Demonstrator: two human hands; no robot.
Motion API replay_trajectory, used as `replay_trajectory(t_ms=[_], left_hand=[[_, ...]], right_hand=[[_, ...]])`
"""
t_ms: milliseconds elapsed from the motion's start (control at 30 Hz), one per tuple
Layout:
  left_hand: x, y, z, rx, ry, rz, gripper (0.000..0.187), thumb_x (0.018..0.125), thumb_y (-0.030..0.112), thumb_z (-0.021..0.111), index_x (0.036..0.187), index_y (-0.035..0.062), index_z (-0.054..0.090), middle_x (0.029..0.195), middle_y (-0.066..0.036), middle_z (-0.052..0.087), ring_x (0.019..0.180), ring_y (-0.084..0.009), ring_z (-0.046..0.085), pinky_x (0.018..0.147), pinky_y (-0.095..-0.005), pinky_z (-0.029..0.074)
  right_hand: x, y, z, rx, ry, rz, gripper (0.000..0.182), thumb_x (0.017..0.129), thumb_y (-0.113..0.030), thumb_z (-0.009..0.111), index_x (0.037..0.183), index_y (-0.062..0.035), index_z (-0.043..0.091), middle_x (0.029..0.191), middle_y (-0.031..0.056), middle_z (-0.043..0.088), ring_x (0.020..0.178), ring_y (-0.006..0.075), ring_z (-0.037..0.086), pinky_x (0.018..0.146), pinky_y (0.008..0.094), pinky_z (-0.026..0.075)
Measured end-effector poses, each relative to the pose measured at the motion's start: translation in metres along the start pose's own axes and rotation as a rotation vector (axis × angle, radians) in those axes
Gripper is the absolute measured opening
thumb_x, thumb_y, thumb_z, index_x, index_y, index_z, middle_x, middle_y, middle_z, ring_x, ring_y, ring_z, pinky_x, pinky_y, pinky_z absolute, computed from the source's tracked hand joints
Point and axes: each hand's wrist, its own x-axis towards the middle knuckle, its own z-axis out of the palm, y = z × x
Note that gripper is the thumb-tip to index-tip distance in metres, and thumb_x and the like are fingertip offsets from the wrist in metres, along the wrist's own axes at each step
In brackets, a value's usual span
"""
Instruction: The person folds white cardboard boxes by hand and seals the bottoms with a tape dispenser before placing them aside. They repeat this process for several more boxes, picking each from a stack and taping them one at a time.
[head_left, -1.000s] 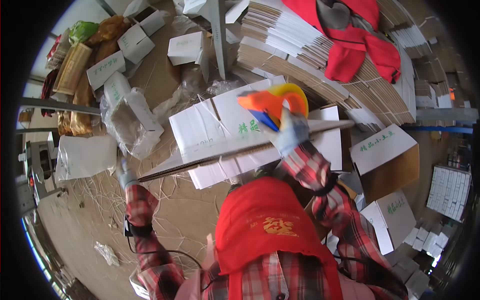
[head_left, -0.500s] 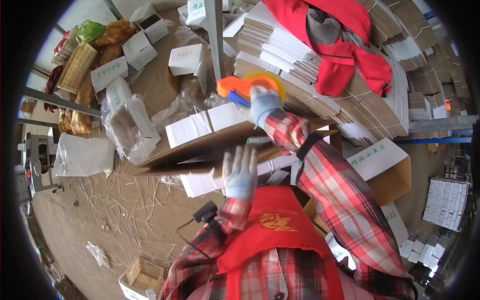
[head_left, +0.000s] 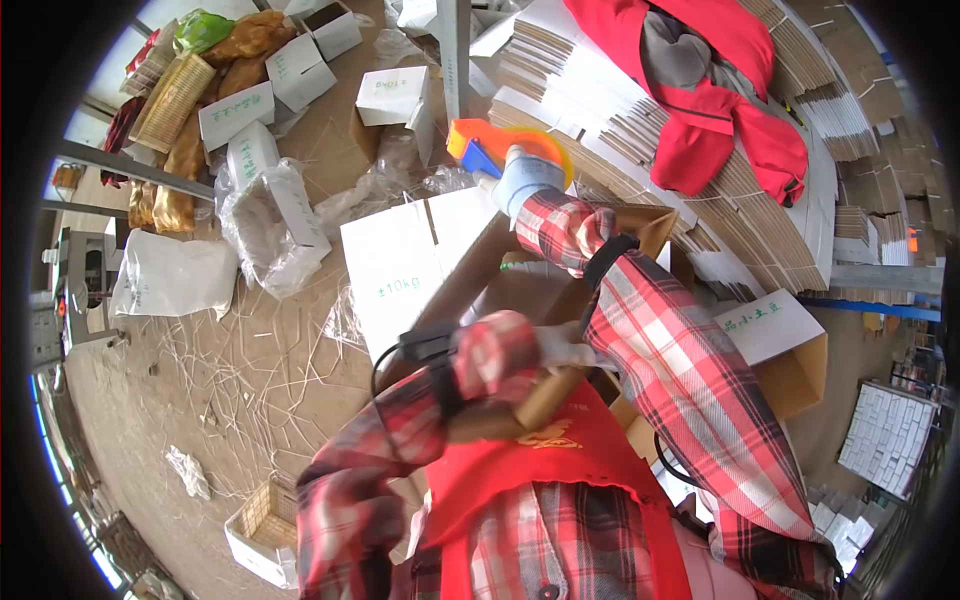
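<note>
The brown floor (head_left: 130, 400) is littered with pale strips (head_left: 250, 375), and a white plastic bag (head_left: 175, 275) lies near them. Large stacks of flattened cardboard (head_left: 725, 235) fill the far right side, with a red jacket (head_left: 690, 145) draped on top. A metal post (head_left: 454, 65) stands beyond the work, and an open box (head_left: 765, 330) with green lettering sits at the right.

A carton (head_left: 400, 265) stands open in front of the person's red apron (head_left: 500, 480); what supports it is hidden. The right hand (head_left: 528, 180) is closed around an orange and blue tape dispenser (head_left: 482, 140), at the carton's far edge. The left hand (head_left: 568, 350) is blurred over the near side; how far open it is, or whether it grips a flap, I cannot tell.

Half a second earlier, the carton was folded much flatter and the left hand had its fingers spread above its near edge. Now the carton gapes wide, while the right hand still has the dispenser.
</note>
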Motion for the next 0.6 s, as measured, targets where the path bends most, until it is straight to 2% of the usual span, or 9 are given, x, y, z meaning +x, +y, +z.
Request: replay_trajectory(t_ms=[100,133,200,267,333,367,400,500,600], left_hand=[[-0.037,0.046,0.033,0.508,0.235,-0.064,0.061,0.075,0.041,0.057,0.125,0.0089,0.042,0.099,-0.016,0.06,0.089,-0.0287,0.059,0.077,-0.0381,0.047],[-0.048,0.052,0.04,0.679,0.279,-0.079,0.053,0.077,0.035,0.054,0.122,0.0083,0.044,0.097,-0.016,0.06,0.086,-0.03,0.06,0.074,-0.0392,0.048],[-0.083,0.034,0.035,1.029,0.261,-0.061,0.033,0.085,0.018,0.045,0.115,0.0051,0.046,0.091,-0.015,0.06,0.075,-0.0315,0.06,0.065,-0.0405,0.049],[-0.136,0.006,0.031,0.94,0.115,-0.348,0.047,0.078,0.013,0.049,0.124,0.0077,0.042,0.106,-0.014,0.059,0.091,-0.0307,0.06,0.075,-0.0401,0.048],[-0.186,0.003,0.022,1.09,0.016,-0.401,0.048,0.08,0.008,0.045,0.127,0.0053,0.039,0.114,-0.014,0.056,0.1,-0.0267,0.057,0.082,-0.0345,0.046],[-0.193,0.014,0.021,0.844,-0.06,-0.461,0.047,0.082,0.014,0.048,0.127,0.0057,0.041,0.119,-0.013,0.054,0.103,-0.0263,0.055,0.086,-0.0345,0.044],[-0.198,0.025,0.016,0.594,-0.127,-0.512,0.046,0.084,0.021,0.05,0.127,0.0062,0.042,0.123,-0.012,0.051,0.107,-0.0259,0.054,0.09,-0.0344,0.042],[-0.165,-0.058,0.01,-0.241,-0.27,-0.288,0.051,0.085,0.035,0.055,0.125,0.0054,0.044,0.125,-0.012,0.05,0.109,-0.0263,0.053,0.092,-0.0347,0.043],[-0.083,-0.047,0.007,-0.221,-0.071,-0.101,0.049,0.085,0.033,0.055,0.125,0.0057,0.045,0.124,-0.011,0.051,0.108,-0.026,0.054,0.09,-0.035,0.044]], right_hand=[[0.011,0.015,0.011,-0.133,0.15,-0.068,0.065,0.07,-0.057,0.06,0.109,-0.0047,0.053,0.1,0.0163,0.062,0.1,0.0317,0.057,0.085,0.0408,0.043],[0.004,0.011,0.0,-0.001,0.098,-0.045,0.061,0.07,-0.054,0.062,0.106,-0.005,0.055,0.099,0.0164,0.062,0.097,0.0317,0.058,0.084,0.0411,0.044],[0.005,0.012,0.0,0.026,0.104,-0.045,0.058,0.069,-0.051,0.066,0.104,-0.005,0.057,0.099,0.017,0.062,0.093,0.0317,0.059,0.081,0.0406,0.045],[0.01,0.013,-0.001,0.058,0.079,0.011,0.059,0.069,-0.051,0.066,0.104,-0.0049,0.057,0.099,0.0172,0.061,0.094,0.0315,0.059,0.081,0.0401,0.045],[0.013,0.026,-0.001,0.097,0.062,0.099,0.06,0.068,-0.052,0.066,0.105,-0.0046,0.057,0.101,0.0176,0.061,0.095,0.032,0.059,0.082,0.0395,0.045],[0.008,0.03,-0.005,0.126,0.043,0.136,0.061,0.068,-0.052,0.066,0.105,-0.0043,0.057,0.102,0.0179,0.061,0.096,0.0324,0.058,0.082,0.0391,0.045],[0.0,0.029,-0.005,0.17,0.164,0.214,0.049,0.073,-0.05,0.061,0.091,-0.0043,0.063,0.087,0.0147,0.064,0.085,0.0309,0.062,0.073,0.0393,0.047],[-0.004,0.048,0.003,0.261,0.157,0.277,0.048,0.074,-0.045,0.062,0.095,-0.0008,0.061,0.089,0.0172,0.064,0.085,0.0315,0.062,0.072,0.0407,0.047],[-0.018,0.062,0.009,0.287,0.249,0.167,0.053,0.071,-0.047,0.065,0.103,-0.0045,0.058,0.093,0.0163,0.063,0.091,0.0299,0.06,0.077,0.0386,0.046]])
